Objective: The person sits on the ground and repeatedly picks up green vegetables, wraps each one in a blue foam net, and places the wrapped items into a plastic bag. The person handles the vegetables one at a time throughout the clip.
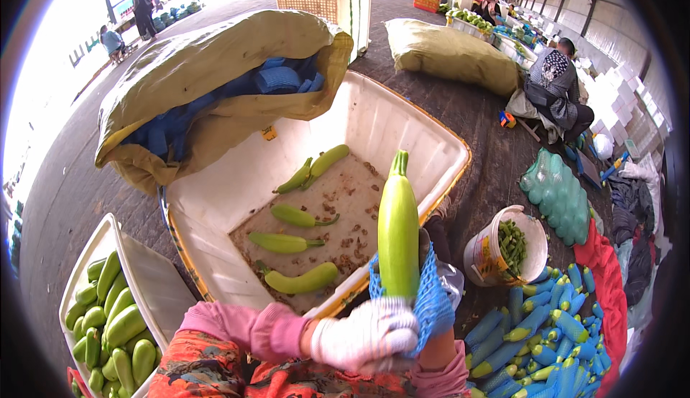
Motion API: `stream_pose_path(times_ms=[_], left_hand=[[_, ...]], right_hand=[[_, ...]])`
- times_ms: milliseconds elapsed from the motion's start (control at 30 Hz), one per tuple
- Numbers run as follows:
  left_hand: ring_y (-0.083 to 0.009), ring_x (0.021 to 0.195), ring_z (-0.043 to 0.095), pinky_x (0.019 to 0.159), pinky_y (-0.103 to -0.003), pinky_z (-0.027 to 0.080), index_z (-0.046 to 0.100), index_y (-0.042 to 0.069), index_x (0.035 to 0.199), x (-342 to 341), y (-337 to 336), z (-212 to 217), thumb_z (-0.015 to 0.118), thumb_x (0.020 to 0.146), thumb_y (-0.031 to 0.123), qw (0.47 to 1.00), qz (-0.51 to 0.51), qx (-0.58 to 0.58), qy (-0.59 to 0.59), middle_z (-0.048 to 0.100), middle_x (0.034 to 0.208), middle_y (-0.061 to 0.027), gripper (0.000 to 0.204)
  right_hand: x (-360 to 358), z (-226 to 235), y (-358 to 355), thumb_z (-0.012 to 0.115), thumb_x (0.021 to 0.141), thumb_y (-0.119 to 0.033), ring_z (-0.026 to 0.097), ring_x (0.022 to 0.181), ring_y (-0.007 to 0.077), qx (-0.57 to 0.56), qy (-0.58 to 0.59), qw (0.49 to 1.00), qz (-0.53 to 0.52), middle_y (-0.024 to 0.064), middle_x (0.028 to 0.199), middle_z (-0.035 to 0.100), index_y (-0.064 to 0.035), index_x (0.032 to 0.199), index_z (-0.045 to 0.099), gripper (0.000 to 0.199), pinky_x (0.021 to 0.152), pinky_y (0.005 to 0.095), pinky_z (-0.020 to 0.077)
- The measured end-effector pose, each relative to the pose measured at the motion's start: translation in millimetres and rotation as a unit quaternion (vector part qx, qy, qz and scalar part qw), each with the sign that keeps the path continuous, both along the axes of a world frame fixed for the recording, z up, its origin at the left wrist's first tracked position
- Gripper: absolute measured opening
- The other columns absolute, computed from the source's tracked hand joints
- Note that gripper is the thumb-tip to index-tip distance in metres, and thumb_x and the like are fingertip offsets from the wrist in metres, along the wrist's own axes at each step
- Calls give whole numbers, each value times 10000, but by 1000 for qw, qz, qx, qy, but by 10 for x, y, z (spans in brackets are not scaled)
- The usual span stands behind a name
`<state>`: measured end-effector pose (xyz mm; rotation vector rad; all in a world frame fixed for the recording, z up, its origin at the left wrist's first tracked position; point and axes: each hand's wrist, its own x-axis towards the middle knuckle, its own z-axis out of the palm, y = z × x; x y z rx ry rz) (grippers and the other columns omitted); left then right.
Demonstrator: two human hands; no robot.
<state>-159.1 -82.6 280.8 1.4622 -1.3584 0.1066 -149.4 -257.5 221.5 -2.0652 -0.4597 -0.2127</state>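
In front of me a light green zucchini stands upright, stem end on top. My left hand, in a white knit glove, is closed around its lower end. Behind and beside the zucchini is a blue foam net sleeve, bunched over my right hand. That hand's fingers are hidden by net and zucchini; only the right forearm shows below. Beyond my hands, several loose zucchinis lie on the dirty floor of a large white foam box.
A yellow sack of blue net sleeves rests across the box's far side. At left, a white bin holds zucchinis. To the right are a white bucket of green trimmings, sleeved zucchinis and a bagged green bundle. A person sits beyond.
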Motion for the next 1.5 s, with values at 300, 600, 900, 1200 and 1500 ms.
stream_pose_path(times_ms=[300,600,900,1200,1500], left_hand=[[-351,932,595,716,-432,511,588,54,1055,2201,516,237,837,669,332,787,513,109,-325,586,1030,-163,537],[-358,1182,539,979,-442,442,653,90,1133,4179,1298,-546,593,842,268,656,618,380,-207,575,1296,-171,347],[-284,744,611,598,-396,500,585,119,869,1511,422,-307,725,791,198,827,325,298,-348,593,947,-87,179],[-104,602,529,587,-290,459,668,32,845,922,275,-702,759,755,118,858,423,198,213,595,645,-55,154],[-346,678,601,613,-382,499,579,76,770,109,170,-435,810,665,125,909,385,158,28,598,728,-125,259]], right_hand=[[22,-162,-626,747,813,-180,635,932,248,29,102,992,-74,90,1020,675,-4,1151,616,403,890,363,486],[-958,-225,-1521,800,784,-150,614,920,176,219,265,869,-356,47,1032,670,-18,1143,622,422,860,318,493],[-1163,-906,-2004,840,733,-216,593,990,215,156,205,845,-468,84,1071,658,3,1176,604,548,907,333,470],[-1919,-602,-2849,685,867,-331,639,877,240,712,-146,539,-426,70,952,658,-91,998,616,282,827,441,553],[-395,315,-33,746,819,-66,622,797,112,394,245,886,24,88,968,659,18,1237,552,468,718,243,523]])
